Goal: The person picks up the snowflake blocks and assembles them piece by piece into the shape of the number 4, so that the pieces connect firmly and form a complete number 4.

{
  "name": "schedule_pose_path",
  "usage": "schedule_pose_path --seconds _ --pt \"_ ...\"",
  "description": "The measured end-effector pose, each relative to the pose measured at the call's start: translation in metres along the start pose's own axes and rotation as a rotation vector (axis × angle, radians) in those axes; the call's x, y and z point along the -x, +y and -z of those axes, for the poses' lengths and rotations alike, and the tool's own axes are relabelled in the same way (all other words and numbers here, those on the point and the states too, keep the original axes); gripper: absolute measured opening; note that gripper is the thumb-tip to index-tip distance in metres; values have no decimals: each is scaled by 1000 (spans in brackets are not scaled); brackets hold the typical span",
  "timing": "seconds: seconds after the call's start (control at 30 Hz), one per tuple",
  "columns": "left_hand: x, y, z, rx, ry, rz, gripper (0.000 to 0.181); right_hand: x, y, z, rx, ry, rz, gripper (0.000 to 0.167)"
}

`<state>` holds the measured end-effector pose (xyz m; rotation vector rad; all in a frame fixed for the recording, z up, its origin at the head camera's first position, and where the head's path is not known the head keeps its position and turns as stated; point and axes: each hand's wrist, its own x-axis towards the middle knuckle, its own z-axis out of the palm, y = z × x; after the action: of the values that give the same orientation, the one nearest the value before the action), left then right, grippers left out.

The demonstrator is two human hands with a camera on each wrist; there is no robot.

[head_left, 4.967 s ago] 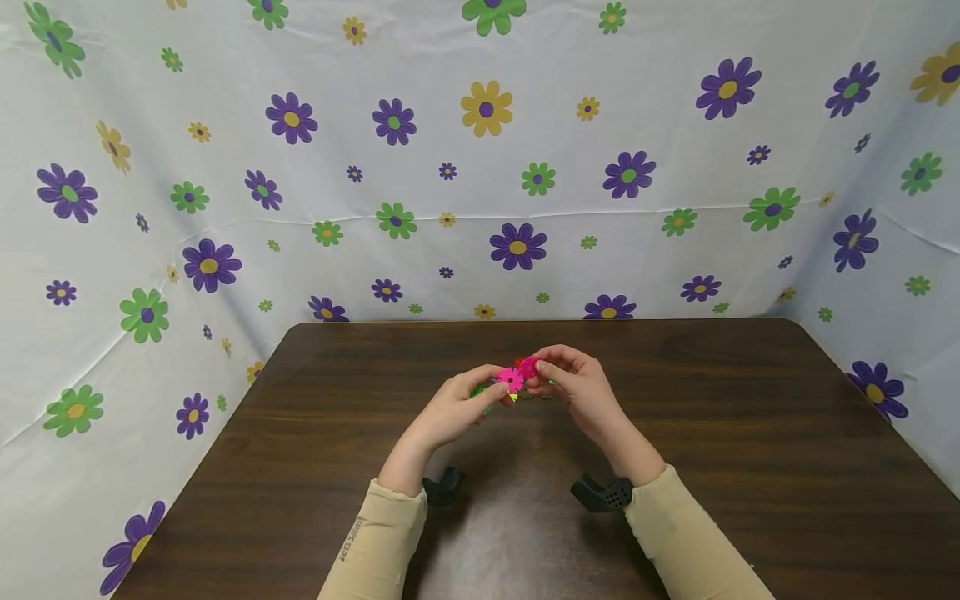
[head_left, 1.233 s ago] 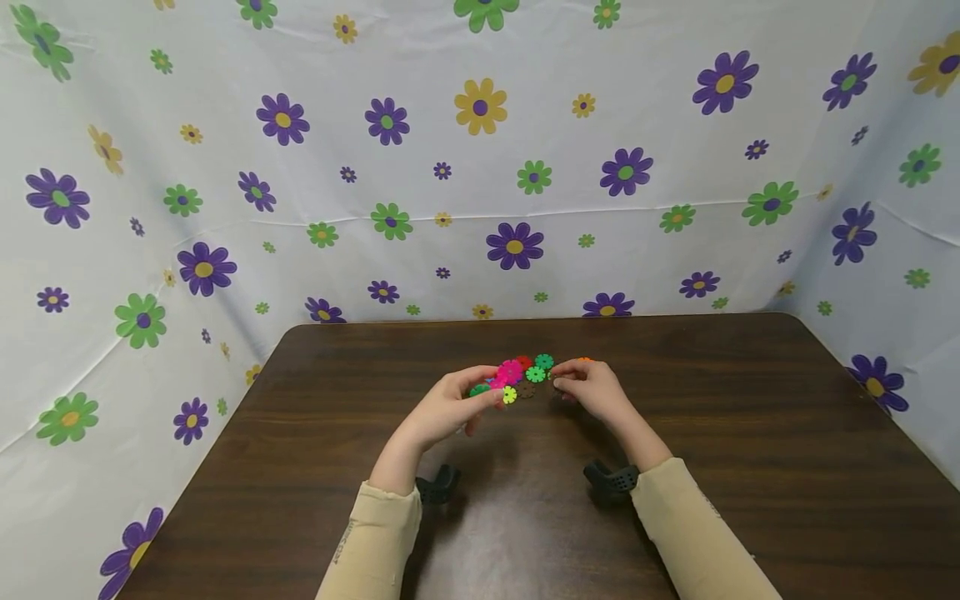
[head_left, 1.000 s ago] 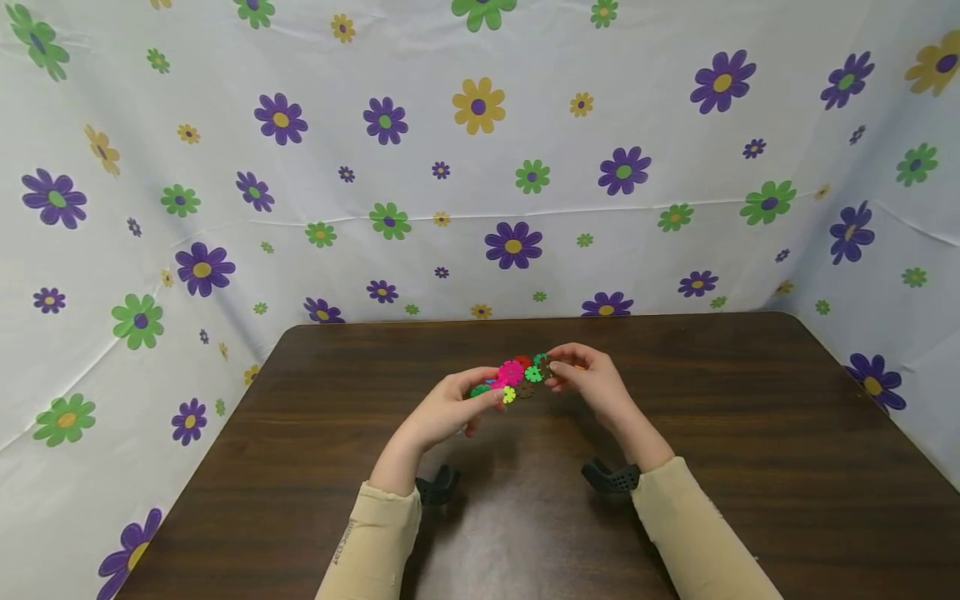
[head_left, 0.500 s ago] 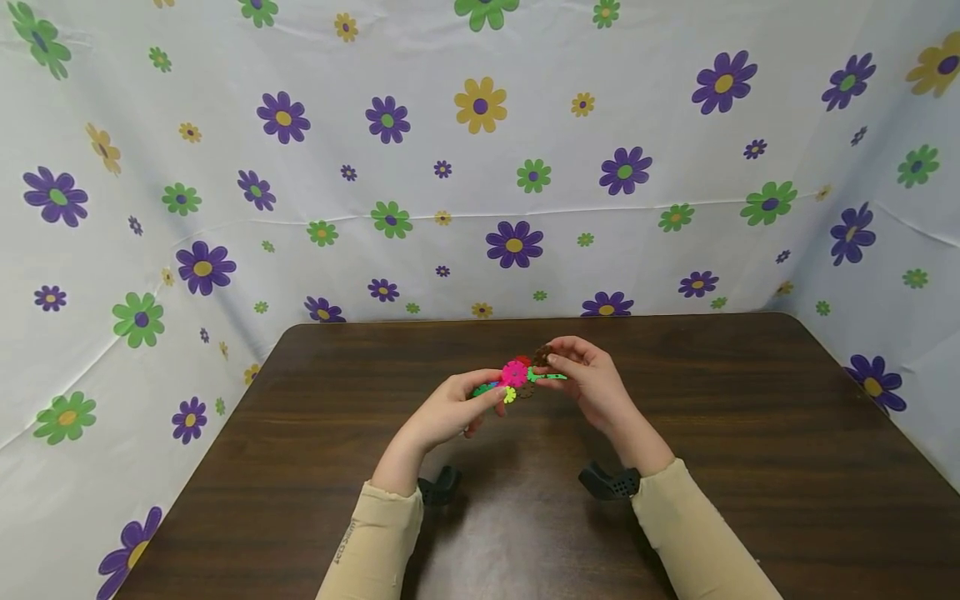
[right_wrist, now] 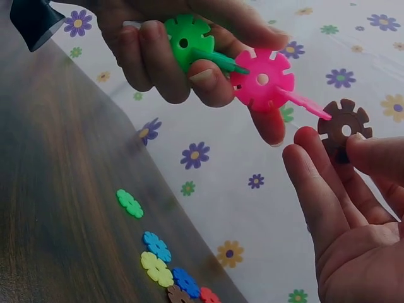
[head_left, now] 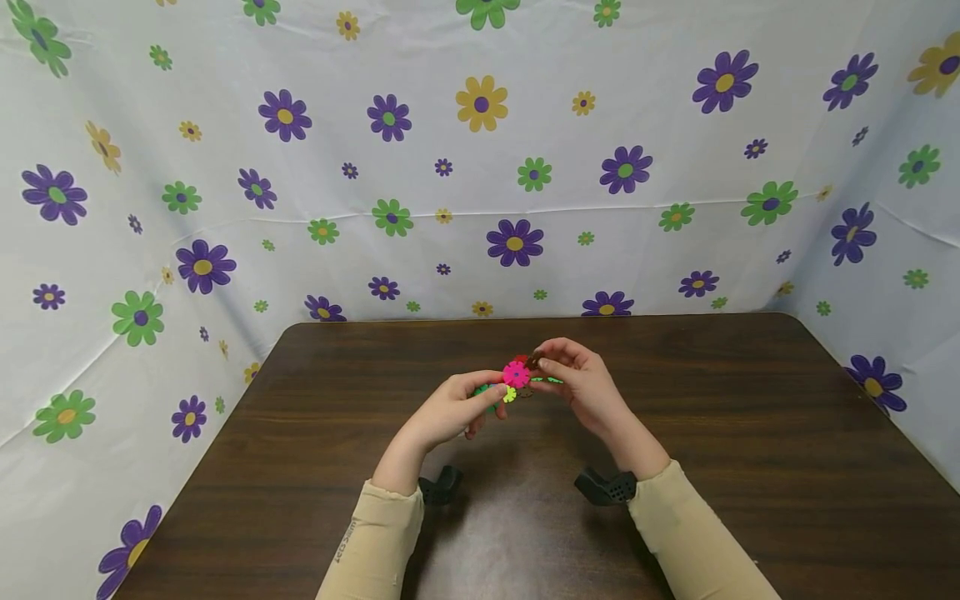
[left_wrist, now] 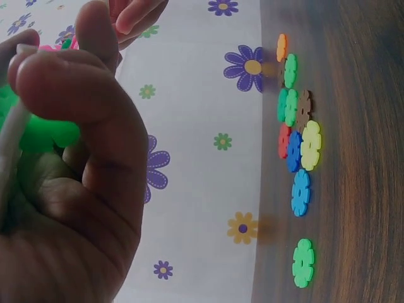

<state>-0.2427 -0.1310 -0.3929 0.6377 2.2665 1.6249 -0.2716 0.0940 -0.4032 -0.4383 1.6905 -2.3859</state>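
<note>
My left hand point(head_left: 450, 410) grips a chain of joined notched discs; the right wrist view shows a green disc point(right_wrist: 188, 43), a darker green one edge-on and a pink disc point(right_wrist: 262, 79). Another pink disc point(right_wrist: 306, 104), seen edge-on, juts from it toward the brown disc point(right_wrist: 346, 129). My right hand point(right_wrist: 360, 214) pinches that brown disc between thumb and fingers, its rim meeting the tip of the edge-on pink one. Whether the two are slotted together I cannot tell. In the left wrist view, my left hand point(left_wrist: 82, 145) curls round green discs point(left_wrist: 50, 134).
Loose discs lie on the dark wooden table point(left_wrist: 360, 252): a green one point(left_wrist: 303, 262), a light blue one point(left_wrist: 301, 192), a yellow one point(left_wrist: 310, 145), a red one point(left_wrist: 285, 140) and several others. A white flowered cloth point(head_left: 420, 150) stands behind the table.
My right hand has picked up the brown disc from the table's loose pieces and brought it left to the chain. My left hand has stayed nearly still, holding the chain.
</note>
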Motion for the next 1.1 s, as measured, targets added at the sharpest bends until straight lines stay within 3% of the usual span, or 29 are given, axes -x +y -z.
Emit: schedule_pose_path --seconds 0.37,0.8,1.1 --pt "1 5 -2 11 3 10 30 1 2 -2 74 49 50 14" --pt "-1 0 -5 23 83 6 33 4 6 -14 7 199 77 22" --pt "0 3 -6 48 119 43 35 6 12 -21 -68 205 126 19"
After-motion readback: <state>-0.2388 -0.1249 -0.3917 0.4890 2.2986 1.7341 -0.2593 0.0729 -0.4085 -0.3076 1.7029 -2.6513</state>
